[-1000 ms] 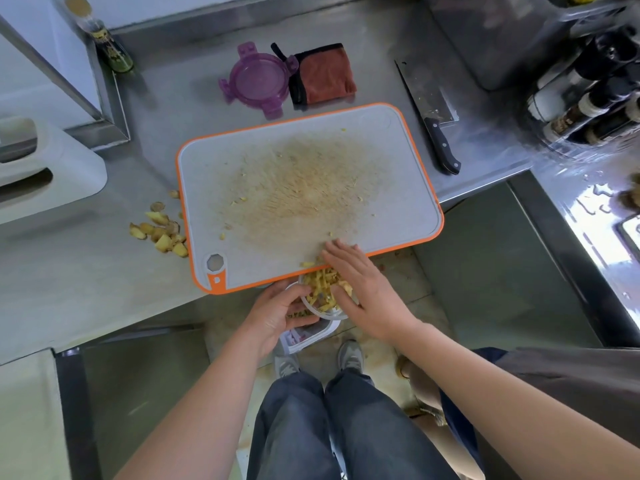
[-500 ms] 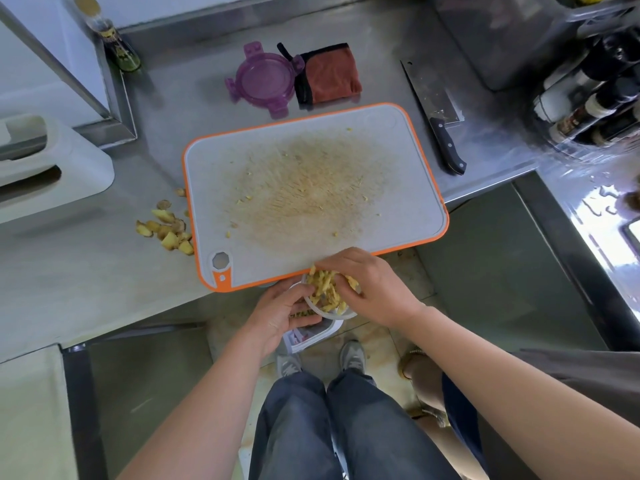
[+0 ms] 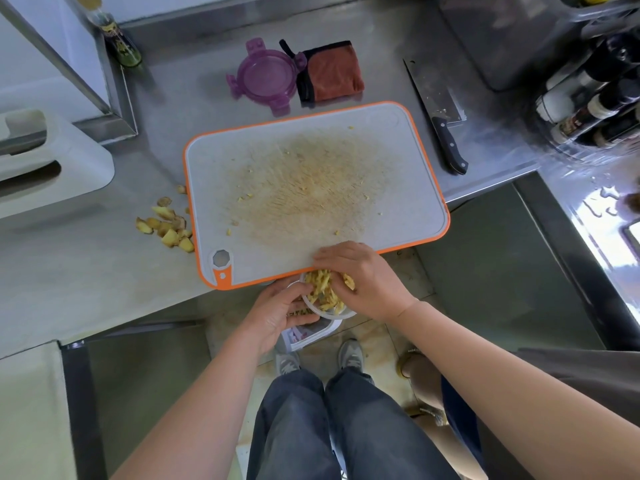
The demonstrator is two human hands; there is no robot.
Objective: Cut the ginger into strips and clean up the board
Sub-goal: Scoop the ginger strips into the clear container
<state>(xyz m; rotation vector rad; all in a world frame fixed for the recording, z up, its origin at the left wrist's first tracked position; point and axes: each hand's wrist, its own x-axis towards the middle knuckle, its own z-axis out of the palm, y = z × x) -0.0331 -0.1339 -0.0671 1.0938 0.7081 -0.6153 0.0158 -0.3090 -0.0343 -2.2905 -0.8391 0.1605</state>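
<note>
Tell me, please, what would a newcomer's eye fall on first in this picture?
First, the white cutting board with its orange rim, on the steel counter, bearing a wide brown stain. Next, at its near edge, the right hand cups yellow ginger strips into a clear container that the left hand holds just off the board's edge. Ginger trimmings lie left of the board, and a cleaver lies to its right.

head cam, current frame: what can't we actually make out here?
All in the head view:
- Container: its body and fill level, hidden by the left hand, right hand and ginger strips.
- Right hand: gripping or just sweeping the strips; fingers buried in them.
- Rack bottles, right edge: labels blurred.
- Top-left bottle: top cut off by the frame edge.
</note>
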